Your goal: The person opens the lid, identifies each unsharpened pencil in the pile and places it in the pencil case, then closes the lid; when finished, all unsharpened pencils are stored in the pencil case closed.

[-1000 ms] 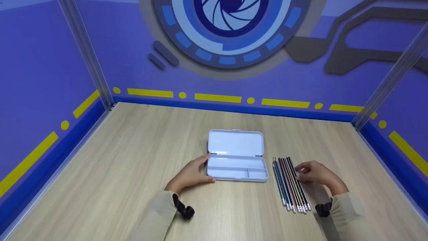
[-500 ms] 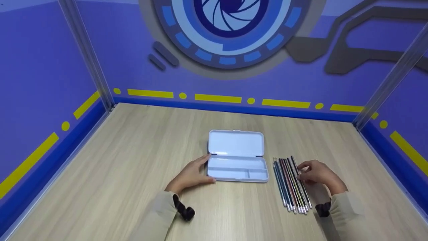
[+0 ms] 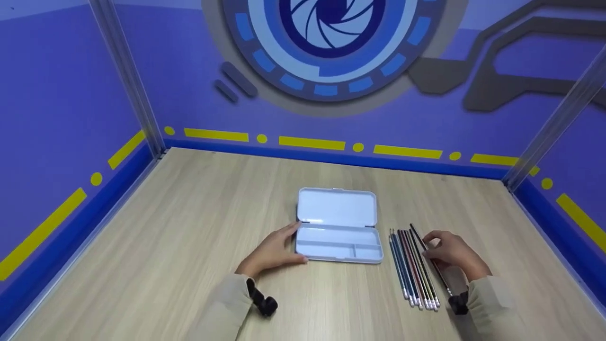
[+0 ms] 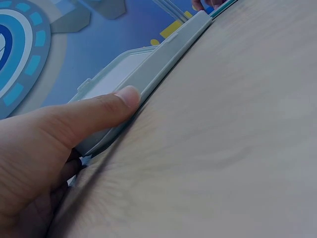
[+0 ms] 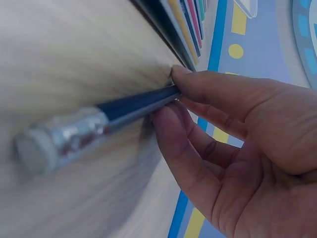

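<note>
Blue-black and slim, one eraser-tipped pencil (image 5: 138, 106) is clamped between the fingers of the right hand (image 3: 457, 253), angled beside a row of multicoloured pencils (image 3: 413, 270) on the pale wood-grain surface (image 3: 189, 227). Fingers of the left hand (image 3: 272, 250) grip an open white plastic case (image 3: 338, 234) by its left end; no pencils show inside, so work seems barely begun. From the right wrist, fingers hide the held pencil's far end; the crowded row defies counting.

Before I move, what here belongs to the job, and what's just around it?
Job: open white rectangular plastic case, left hand touching it; dark eraser-tipped pencil, right hand pinching it; row of multicoloured pencils.

Around: pale wood-grain table; purple patterned wall panels; black wrist cameras.
</note>
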Demonstrator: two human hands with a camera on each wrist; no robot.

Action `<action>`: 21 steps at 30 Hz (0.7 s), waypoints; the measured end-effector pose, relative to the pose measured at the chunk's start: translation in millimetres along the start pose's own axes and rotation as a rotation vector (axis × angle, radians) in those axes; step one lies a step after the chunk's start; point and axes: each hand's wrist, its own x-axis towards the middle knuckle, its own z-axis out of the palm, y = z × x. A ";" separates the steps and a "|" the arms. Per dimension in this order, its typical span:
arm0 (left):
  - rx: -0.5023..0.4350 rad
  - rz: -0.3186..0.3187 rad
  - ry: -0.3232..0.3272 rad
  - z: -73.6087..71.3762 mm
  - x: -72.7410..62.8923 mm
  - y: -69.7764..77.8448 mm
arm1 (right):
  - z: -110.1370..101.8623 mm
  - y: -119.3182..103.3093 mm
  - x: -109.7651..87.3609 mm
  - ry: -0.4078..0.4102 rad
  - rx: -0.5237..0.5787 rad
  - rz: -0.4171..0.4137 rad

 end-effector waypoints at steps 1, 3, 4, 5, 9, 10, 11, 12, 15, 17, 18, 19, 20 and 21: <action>-0.001 -0.003 -0.007 0.0 0.3 0.4 | -0.6 0.0 -0.2 -0.003 -0.004 0.000; -0.003 -0.007 -0.013 -0.1 0.3 0.9 | -1.6 -0.1 -0.3 -0.009 -0.013 -0.004; -0.003 -0.010 -0.013 -0.3 0.2 1.2 | -2.2 -0.1 0.1 -0.015 -0.018 -0.012; -0.002 -0.014 -0.014 -0.7 0.1 1.4 | -2.9 -0.1 0.7 -0.021 -0.021 -0.021; 0.007 -0.014 -0.013 -0.6 0.4 1.5 | -5.8 -0.1 2.7 -0.043 -0.032 -0.033; 0.007 -0.010 -0.014 -0.6 0.9 1.5 | -6.4 0.0 3.1 -0.048 -0.034 -0.035; 0.006 -0.006 -0.014 -0.5 1.3 1.4 | -7.2 -0.3 3.3 -0.053 -0.033 -0.037; 0.006 -0.002 -0.014 -0.3 1.6 1.1 | -7.9 -0.8 3.7 -0.058 -0.033 -0.041; 0.006 -0.003 -0.015 -0.3 1.9 0.5 | -9.3 -4.3 5.6 -0.067 -0.027 -0.066; 0.007 -0.006 -0.014 -0.7 1.6 -0.1 | -9.4 -9.2 7.2 -0.071 -0.020 -0.084; 0.004 -0.010 -0.015 -0.8 1.3 -0.5 | -9.5 -12.1 8.2 -0.074 -0.019 -0.103; 0.000 -0.014 -0.016 -1.2 1.0 -0.8 | -9.1 -15.5 9.1 -0.072 -0.017 -0.116; -0.004 -0.019 -0.016 -1.6 0.7 -1.0 | -8.4 -19.2 10.0 -0.071 -0.017 -0.126; -0.008 -0.024 -0.018 -2.0 0.4 -1.3 | -7.6 -23.2 10.9 -0.068 -0.014 -0.133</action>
